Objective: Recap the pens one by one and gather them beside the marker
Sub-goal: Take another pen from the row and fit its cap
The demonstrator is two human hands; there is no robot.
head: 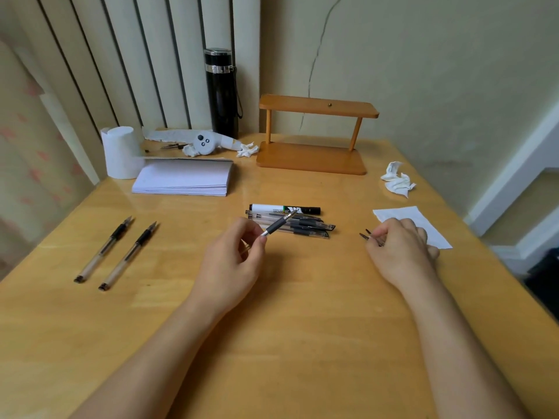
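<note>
A black and white marker [284,208] lies across the middle of the wooden table [302,297]. Several capped clear pens [305,228] rest in a bunch just in front of it. My left hand [234,255] holds an uncapped pen [276,225] by its barrel, the tip pointing up and right over the bunch. My right hand [399,246] is closed around pen caps [370,235], whose ends stick out to the left. Two uncapped pens [104,247] [130,255] lie side by side at the left of the table.
A stack of white paper [184,176], a paper roll [121,152] and a black flask [220,92] stand at the back left. A small wooden shelf [314,134] is at the back. Crumpled tissue [397,179] and a paper sheet [423,219] lie at the right.
</note>
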